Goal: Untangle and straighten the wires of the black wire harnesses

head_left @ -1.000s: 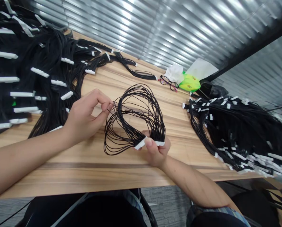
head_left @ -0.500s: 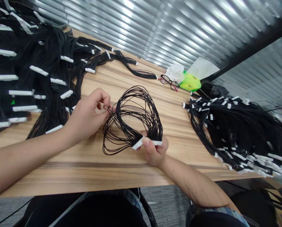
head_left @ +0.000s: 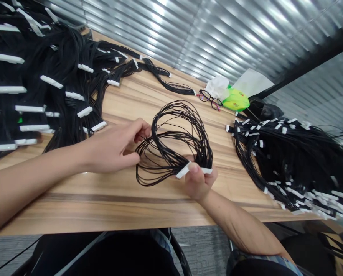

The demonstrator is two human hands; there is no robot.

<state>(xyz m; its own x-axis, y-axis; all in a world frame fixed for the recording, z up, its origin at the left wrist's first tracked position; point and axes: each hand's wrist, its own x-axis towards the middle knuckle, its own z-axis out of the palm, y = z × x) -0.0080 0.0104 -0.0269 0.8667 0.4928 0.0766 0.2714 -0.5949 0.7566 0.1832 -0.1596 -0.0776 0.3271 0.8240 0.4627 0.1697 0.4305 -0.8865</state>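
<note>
A looped bundle of thin black wires (head_left: 179, 135) ends in two white connectors (head_left: 193, 169), and it hovers over the wooden table (head_left: 125, 191). My right hand (head_left: 198, 182) is closed on both connectors, pinching them side by side. My left hand (head_left: 118, 145) is closed too, its fingertips pinching the left side of the wire loop and pressing the strands together.
A big heap of black wire harnesses with white connectors (head_left: 36, 80) covers the table's left side. A second heap (head_left: 289, 157) spreads over the right. Glasses (head_left: 209, 99), a green packet (head_left: 235, 102) and a tissue (head_left: 217, 85) lie at the far edge, before a corrugated metal wall.
My left hand has moved right and closed tighter on the loop's left side, flattening the lower strands. My right hand and the connectors have shifted slightly right.
</note>
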